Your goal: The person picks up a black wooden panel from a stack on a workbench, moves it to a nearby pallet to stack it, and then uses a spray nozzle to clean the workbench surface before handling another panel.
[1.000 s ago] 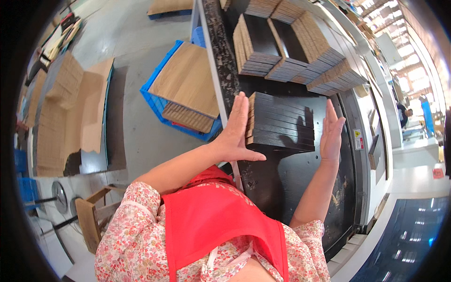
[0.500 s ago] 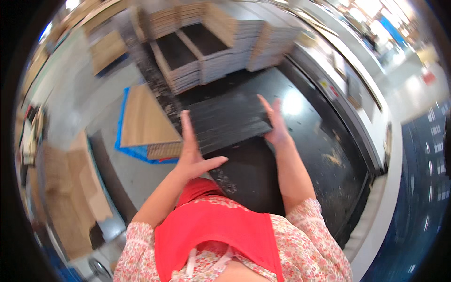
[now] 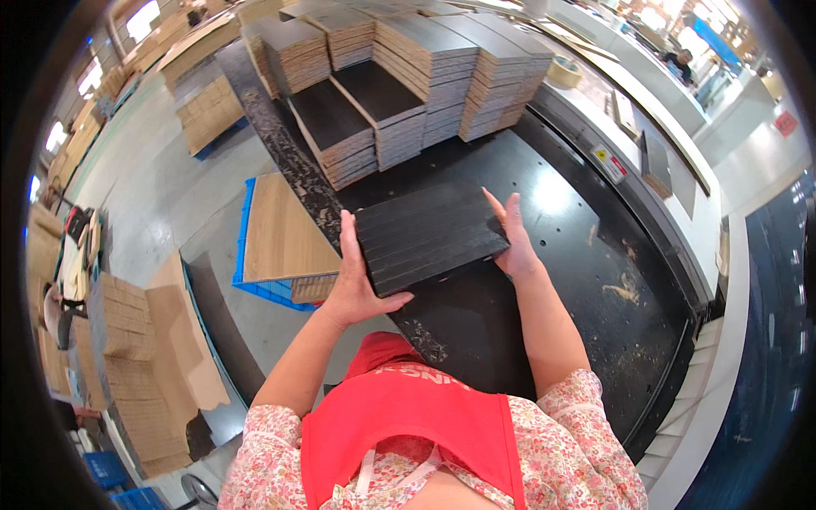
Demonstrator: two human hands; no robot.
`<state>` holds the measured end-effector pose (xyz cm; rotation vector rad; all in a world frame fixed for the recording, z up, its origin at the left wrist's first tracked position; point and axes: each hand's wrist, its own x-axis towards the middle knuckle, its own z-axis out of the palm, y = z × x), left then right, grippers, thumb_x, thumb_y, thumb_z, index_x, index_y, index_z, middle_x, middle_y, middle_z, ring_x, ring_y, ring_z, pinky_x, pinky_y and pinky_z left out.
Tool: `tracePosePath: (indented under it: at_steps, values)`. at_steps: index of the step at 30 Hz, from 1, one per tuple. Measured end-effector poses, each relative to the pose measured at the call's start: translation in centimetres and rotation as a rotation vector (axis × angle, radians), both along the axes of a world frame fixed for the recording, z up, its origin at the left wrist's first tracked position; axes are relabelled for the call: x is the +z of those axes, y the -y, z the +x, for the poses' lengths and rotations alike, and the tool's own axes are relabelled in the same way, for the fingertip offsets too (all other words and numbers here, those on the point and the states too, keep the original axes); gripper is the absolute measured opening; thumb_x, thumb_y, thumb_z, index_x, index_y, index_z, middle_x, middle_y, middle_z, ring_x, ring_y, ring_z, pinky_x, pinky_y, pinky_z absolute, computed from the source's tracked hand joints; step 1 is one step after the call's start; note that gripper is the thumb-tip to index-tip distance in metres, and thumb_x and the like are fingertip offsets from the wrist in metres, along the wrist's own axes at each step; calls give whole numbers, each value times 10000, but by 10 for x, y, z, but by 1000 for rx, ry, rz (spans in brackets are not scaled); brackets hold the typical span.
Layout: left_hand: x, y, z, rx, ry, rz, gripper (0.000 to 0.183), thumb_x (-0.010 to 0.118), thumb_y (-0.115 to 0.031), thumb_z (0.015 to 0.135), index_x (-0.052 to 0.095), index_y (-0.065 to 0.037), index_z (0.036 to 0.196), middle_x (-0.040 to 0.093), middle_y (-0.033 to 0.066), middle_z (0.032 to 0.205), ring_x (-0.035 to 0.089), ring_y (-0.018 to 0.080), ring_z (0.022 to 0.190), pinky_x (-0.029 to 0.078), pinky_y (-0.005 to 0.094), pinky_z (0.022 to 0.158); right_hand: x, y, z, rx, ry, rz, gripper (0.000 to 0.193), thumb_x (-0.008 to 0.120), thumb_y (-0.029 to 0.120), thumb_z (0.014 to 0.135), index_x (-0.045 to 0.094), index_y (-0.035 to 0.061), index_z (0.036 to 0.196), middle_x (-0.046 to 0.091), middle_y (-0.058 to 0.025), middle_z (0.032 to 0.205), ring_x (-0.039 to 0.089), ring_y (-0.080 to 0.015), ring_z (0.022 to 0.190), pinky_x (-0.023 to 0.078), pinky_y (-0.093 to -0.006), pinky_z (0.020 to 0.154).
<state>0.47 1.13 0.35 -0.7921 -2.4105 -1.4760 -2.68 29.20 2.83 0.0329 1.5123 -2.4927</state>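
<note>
My left hand (image 3: 350,285) and my right hand (image 3: 515,240) grip a stack of dark boards (image 3: 429,238) from its two ends. Thin parallel lines run along the stack's dark face. The left thumb lies along its near corner, with the fingers up the left end; the right fingers press against the right end. Beneath it is a black machine table (image 3: 586,280). I cannot tell whether the stack rests on that table or is held just above it. Just beyond stand piles of boards with dark tops and raw brown edges (image 3: 357,136).
Wood-coloured panels (image 3: 285,229) lie in a blue crate left of the table. Farther left is an open cardboard-lined container (image 3: 153,365). A pale machine rail (image 3: 629,144) borders the table's right side, with a tape roll (image 3: 564,72) and loose strips on it. A person (image 3: 680,64) is far right.
The view has shifted slightly, so the whole scene sits a little farther right, and it is sharper now. Both hands keep their hold on the board stack.
</note>
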Motion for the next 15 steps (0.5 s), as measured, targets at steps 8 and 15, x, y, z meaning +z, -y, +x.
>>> tracePosePath:
  at_steps: [8,15]
  values:
    - [2,2,-3,51,-122,-58,1397,899,-292,530,-59,51,1488,104,272,1519,163,412,1417,174,448,1168,-14,0,-6,-56,-20,-53,890,335,726,908,329,40,1475,472,-133,1419,488,-249,1266,406,-380,1048]
    - [12,7,-6,-2,-87,64,1323,881,-270,556,7,41,1500,218,255,1471,247,403,1382,214,439,1151,-7,9,-3,-221,24,2,850,321,703,932,460,-9,1374,612,-123,1240,593,-220,1109,466,-343,955]
